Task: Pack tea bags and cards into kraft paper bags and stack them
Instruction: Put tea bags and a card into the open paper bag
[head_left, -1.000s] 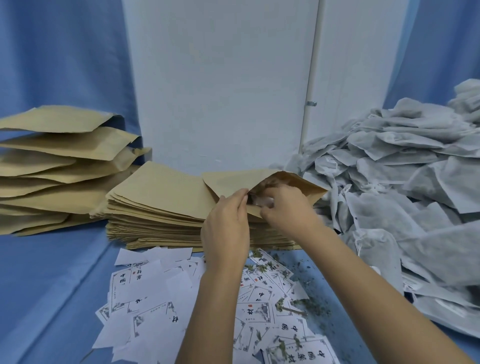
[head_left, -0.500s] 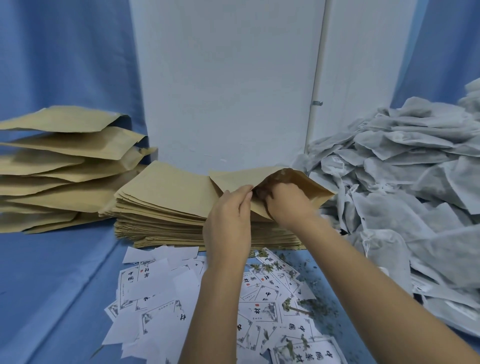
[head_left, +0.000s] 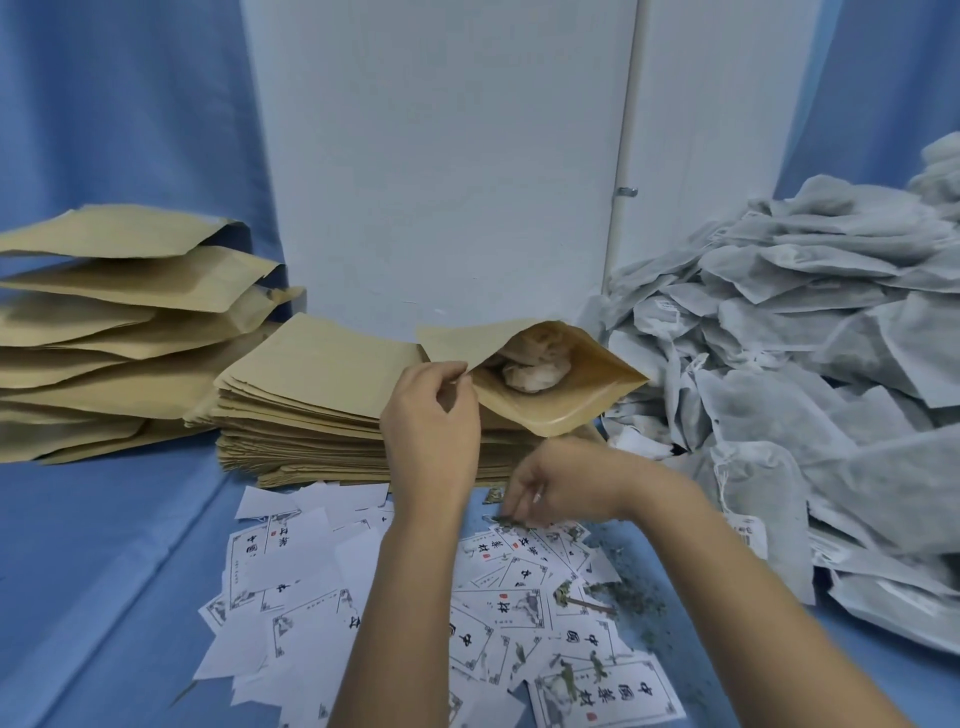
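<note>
Pinch first: the left grip (head_left: 431, 415) has thumb and forefinger closed on the near lip of the open kraft bag (head_left: 563, 410). It lifts that lip so the mouth gapes toward the person, which I judge keeps the way in free for a card. A tea bag (head_left: 530, 375) already sits crumpled deep inside. The bag lies propped on the stack of empty bags (head_left: 311, 395).

The right grip (head_left: 563, 483) is low, just near of that stack, with fingers curled down onto the far edge of the scattered cards (head_left: 519, 597). It looks to be pinching one card (head_left: 524, 543) by its edge — whether that card is off the surface (head_left: 104, 545) cannot be told.

Outward: filled bags (head_left: 114, 312) are piled at far left, and a heap of tea bags (head_left: 779, 338) crowds in from the right, close to the open bag's corner. Leaf crumbs (head_left: 628, 597) litter the cards. The cards overlap, so a neighbour may drag along. The path up to the mouth, right of the left wrist, looks unobstructed.
</note>
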